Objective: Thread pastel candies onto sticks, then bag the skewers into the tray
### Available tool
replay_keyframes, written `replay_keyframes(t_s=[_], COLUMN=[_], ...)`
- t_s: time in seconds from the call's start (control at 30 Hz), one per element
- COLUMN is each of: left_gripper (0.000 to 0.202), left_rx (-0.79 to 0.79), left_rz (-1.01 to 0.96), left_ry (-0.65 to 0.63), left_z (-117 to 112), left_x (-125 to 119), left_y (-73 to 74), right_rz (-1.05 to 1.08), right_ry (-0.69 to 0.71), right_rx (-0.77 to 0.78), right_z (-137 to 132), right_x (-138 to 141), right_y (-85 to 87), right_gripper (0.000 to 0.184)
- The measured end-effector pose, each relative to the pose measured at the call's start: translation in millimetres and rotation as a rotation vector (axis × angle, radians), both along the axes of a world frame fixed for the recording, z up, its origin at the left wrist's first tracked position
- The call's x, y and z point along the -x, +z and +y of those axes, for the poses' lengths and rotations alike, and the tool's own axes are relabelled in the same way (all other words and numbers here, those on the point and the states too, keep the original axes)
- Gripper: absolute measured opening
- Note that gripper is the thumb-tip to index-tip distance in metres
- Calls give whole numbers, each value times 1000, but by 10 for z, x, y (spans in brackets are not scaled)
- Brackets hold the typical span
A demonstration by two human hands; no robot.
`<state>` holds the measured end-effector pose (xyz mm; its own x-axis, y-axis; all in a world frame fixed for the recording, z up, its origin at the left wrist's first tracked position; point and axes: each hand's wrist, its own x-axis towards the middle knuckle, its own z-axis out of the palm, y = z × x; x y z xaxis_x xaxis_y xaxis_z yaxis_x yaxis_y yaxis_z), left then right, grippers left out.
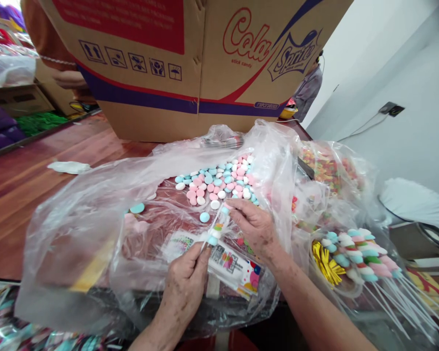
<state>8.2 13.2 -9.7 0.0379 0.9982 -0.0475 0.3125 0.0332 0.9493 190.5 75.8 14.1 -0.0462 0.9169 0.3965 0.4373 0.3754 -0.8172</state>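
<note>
A: Hands?
B: Both on one candy stack (217,230), mid-frame above the plastic sheeting. Left hand (186,277): fingers pinching its lower end. Right hand (254,228): thumb and fingers closed on the pink candy at its top.
A: Stack details?
B: Tilted, top leaning right. Pink and blue up top, then orange, green, white, blue. Can't tell whether it's sleeved in clear film.
A: Around it?
B: Loose candy discs (240,171) just beyond, in pink, blue and white, with one blue disc (204,217) apart, nearer the hands. Printed packets (234,267) below the stack, overlapping. Clear plastic sheeting (76,239) spread over the wooden surface (10,219).
A: Right side?
B: Marshmallow skewers (369,258) bunched, white sticks pointing down-right. Gold twist ties (327,263) just left of them. Bagged gummies (325,168) farther back.
A: Back?
B: Big cardboard carton (149,112), "Cola" and "Sprite" on it. One person (49,36) behind it at left, another (310,87) at right.
</note>
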Motion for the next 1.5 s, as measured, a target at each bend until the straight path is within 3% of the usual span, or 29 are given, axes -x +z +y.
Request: replay_keyframes(t_s=[0.37, 0.57, 0.87, 0.97, 1.03, 1.1, 1.2, 1.37, 1.5], left_gripper=[32, 30, 34, 34, 34, 35, 34, 34, 33], left_rx=[-5, -22, -29, -9, 10, 10, -4, 11, -3], left_rz=[42, 72, 56, 21, 7, 4, 21, 23, 35], left_ry=[26, 20, 42, 34, 29, 19, 16, 1, 3], left_z=[-15, 0, -4, -10, -17, -22, -24, -26, -32], left_x=[-14, -24, 2, 9, 12, 13, 13, 20, 23], left_y=[-47, -26, -52, -103, -116, -106, -72, -51, -69], right_rz=[7, 39, -37, -191, -381, -703, -1110, -1217, -1251], right_ry=[0, -23, 131, 128, 5, -56, 25, 152, 159], right_rx=[3, 80, 99, 56, 47, 122, 261, 262, 263], right_z=[-85, -124, -299, -257, -194, -128, -67, -52, -73], right_x=[107, 159, 279, 62, -169, -400, -627, -690, -670], right_y=[-38, -84, -67, 52, 159, 242, 275, 207, 172], right_gripper=[27, 24, 30, 37, 38, 34, 25, 22, 21])
